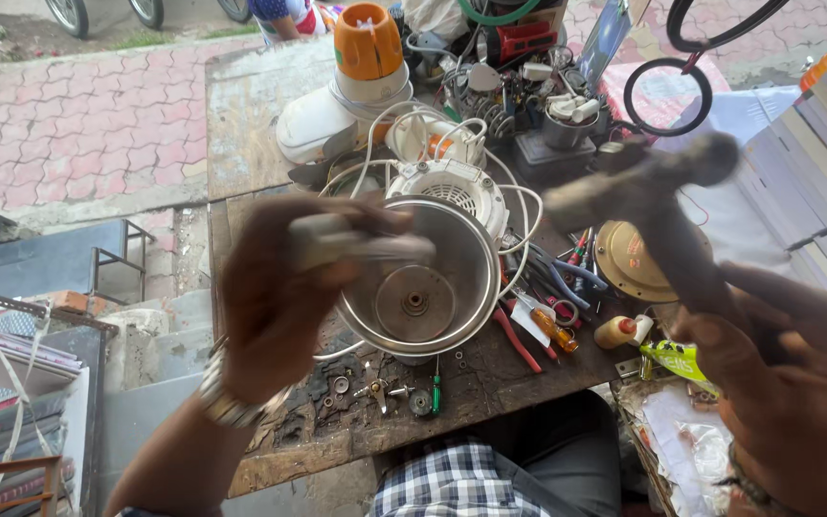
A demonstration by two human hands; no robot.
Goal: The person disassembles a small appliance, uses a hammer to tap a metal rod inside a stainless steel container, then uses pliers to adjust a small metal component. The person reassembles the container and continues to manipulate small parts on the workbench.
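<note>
Gripping blurred hammer (658,191), right hand (796,383) | left hand (275,302) fingers holding pale tool (356,244), possibly chisel | steel jar (423,278)

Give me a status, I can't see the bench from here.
Left hand grips blurred tool over steel jar. Right hand raises hammer. Loose screws, pliers around jar.

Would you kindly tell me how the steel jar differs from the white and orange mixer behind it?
The steel jar is bare metal, open-topped and tilted toward the camera; the mixer is white plastic with an orange top, standing closed. The jar is beside the left hand; the mixer is untouched. Both rest on the workbench.
</note>
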